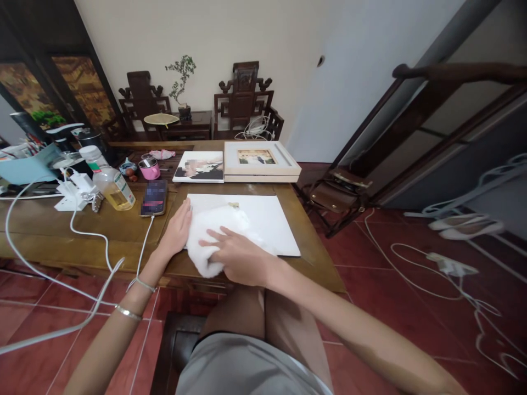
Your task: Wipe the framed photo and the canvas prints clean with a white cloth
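A flat white board [267, 219] lies on the wooden table in front of me, with a small brownish mark near its upper middle. A fluffy white cloth [206, 225] covers much of the board's left half and hangs over its near edge. My right hand [239, 255] presses down on this cloth, gripping a fold of it, some fingers spread over the top. Along the board's left edge rests my left hand [179, 227], its fingers stretched out and touching the edge. The board's lower left corner is hidden under the cloth.
Behind the board lie a framed picture [261, 162] and a photo panel [198, 167]. To the left are a phone [154, 197] on a charging cable, a pink cup [149, 169], a bottle [115, 187] and a white power strip [69, 200]. A brown bag [335, 196] sits at right.
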Available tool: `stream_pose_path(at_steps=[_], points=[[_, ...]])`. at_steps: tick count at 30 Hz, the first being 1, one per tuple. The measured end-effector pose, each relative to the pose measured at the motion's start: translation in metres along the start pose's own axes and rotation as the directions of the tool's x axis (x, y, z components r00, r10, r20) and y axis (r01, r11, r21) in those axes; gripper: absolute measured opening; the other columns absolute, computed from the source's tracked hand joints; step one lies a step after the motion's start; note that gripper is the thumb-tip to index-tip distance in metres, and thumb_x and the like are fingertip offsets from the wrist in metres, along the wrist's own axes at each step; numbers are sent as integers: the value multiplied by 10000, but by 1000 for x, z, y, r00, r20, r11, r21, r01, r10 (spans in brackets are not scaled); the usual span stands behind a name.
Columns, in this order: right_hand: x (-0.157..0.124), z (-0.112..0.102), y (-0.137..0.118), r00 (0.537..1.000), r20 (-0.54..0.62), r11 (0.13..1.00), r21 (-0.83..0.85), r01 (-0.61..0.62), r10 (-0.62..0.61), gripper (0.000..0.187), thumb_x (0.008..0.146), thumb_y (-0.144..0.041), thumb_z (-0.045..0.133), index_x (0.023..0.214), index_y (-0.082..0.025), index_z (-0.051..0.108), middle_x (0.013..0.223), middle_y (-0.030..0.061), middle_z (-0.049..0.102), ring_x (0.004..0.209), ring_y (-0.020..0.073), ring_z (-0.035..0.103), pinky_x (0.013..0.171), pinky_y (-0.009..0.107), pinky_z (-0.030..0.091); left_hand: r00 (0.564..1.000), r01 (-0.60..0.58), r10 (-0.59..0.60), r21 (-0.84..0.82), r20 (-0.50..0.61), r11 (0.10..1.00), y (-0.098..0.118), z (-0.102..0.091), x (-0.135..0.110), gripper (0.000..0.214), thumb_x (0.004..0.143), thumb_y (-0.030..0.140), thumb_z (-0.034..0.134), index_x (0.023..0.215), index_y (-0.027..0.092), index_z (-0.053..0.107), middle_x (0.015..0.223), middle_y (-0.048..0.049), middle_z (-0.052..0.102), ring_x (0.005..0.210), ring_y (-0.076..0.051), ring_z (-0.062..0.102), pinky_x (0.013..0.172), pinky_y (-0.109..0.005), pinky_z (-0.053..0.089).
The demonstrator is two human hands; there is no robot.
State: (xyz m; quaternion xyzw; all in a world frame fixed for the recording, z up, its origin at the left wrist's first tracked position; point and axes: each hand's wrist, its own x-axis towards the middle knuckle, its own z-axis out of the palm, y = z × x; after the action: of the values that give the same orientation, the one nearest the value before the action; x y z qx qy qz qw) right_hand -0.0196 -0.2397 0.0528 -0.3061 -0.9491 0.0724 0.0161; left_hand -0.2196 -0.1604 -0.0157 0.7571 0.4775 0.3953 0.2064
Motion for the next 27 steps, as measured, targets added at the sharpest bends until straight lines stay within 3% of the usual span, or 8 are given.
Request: stream_pose_path(at_steps=[4,8,12,15,18,22,27], points=[[-15,-17,21,964,42,965,-5,-264,264,414,710,-42,474,1012,-193,713,1213,129,635,1213,289,515,989,423,399,993,-10,-2,100,118,995,-3,3,1,611,954,503,270,1364,90,456,1464,-144,401,1384,-230,333,1170,-414,219],[11,-13,58,906,-39,907,1,-421,420,434,763,-82,450,1120,-182,676,1202,143,633,1196,318,513,946,418,415,981,-81,46,181,189,980,-5,3,1,549,936,447,362,1320,82,504,1438,-159,436,1383,-249,335,1157,-447,250],[64,-6,80,905,-103,911,59,-408,412,429,803,-83,404,1142,-169,652,1188,116,645,1161,286,526,966,403,386,979,-101,61,206,193,973,-4,1,1,492,925,395,397,1308,112,519,1434,-142,450,1373,-255,353,1148,-463,266],[104,-5,79,926,-118,933,81,-351,358,388,823,-103,408,1111,-172,659,1195,89,648,1156,259,522,980,376,366,978,-117,76,209,195,971,-2,-1,1,457,920,368,411,1278,116,544,1403,-141,488,1340,-256,404,1135,-445,299],[124,-6,74,926,-129,933,100,-344,355,349,828,-119,418,1062,-157,674,1179,104,655,1109,248,555,939,345,394,977,-123,83,206,196,971,-1,-2,2,433,921,350,410,1258,124,559,1373,-136,519,1311,-254,440,1124,-441,318],[104,-7,83,905,-143,914,126,-385,401,364,816,-117,422,1072,-165,676,1169,102,665,1049,239,601,857,300,440,979,-99,58,208,194,973,-4,-1,2,468,918,364,410,1284,102,537,1410,-150,476,1343,-253,400,1140,-436,289],[32,-3,123,863,-152,875,139,-464,482,436,765,-63,408,1101,-147,672,1193,87,665,1102,247,592,909,303,437,979,-100,60,200,194,975,-9,1,0,476,916,371,404,1302,119,522,1438,-145,443,1368,-239,365,1150,-453,267]])
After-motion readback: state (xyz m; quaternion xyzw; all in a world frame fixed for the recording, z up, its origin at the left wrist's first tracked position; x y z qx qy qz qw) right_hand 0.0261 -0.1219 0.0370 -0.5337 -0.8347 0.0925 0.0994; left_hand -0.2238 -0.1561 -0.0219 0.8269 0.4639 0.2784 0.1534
